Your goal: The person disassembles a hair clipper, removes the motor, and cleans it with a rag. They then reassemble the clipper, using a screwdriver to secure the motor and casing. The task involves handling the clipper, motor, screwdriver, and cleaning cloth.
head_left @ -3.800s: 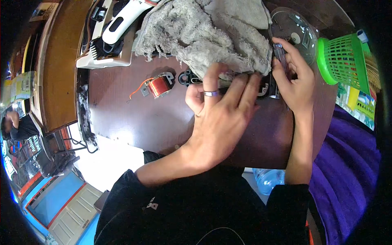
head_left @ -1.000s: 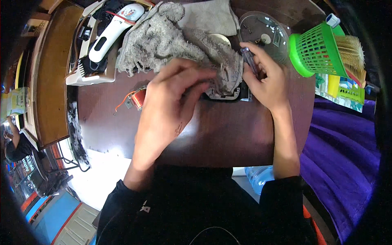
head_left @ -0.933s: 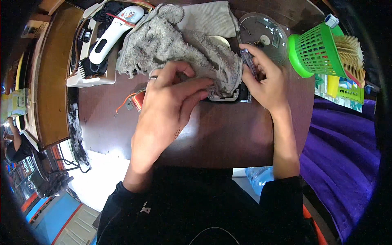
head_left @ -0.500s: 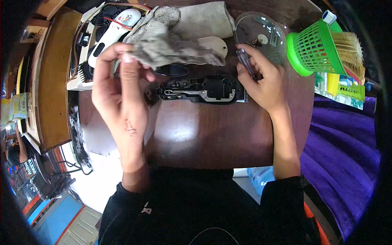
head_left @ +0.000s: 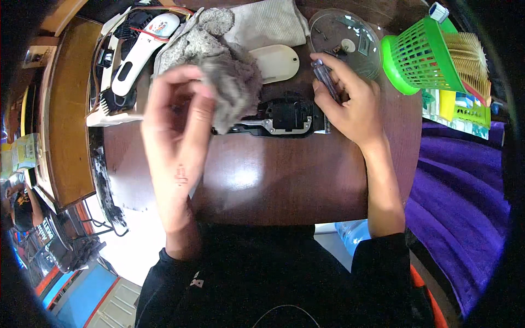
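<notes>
My black clipper housing (head_left: 290, 117) lies opened on the desk (head_left: 284, 180), its inner parts bare. A pale cover (head_left: 279, 63) lies off just beyond it, probably the clipper's own; nothing closes the housing yet. I pinch a grey cloth (head_left: 236, 87) in my left hand (head_left: 174, 136), blurred, over the housing's left end; whether they touch I can't tell. My right hand (head_left: 353, 104) grips a clear-handled tool (head_left: 324, 77) beside the other end. Small parts (head_left: 338, 50) sit loose in a clear dish (head_left: 362, 64).

The dark, glossy desk also carries a green basket (head_left: 402, 71) and a white clipper (head_left: 145, 52). Around me are a purple drape (head_left: 454, 197), a wooden cabinet (head_left: 79, 109) and, far left, another person (head_left: 23, 208).
</notes>
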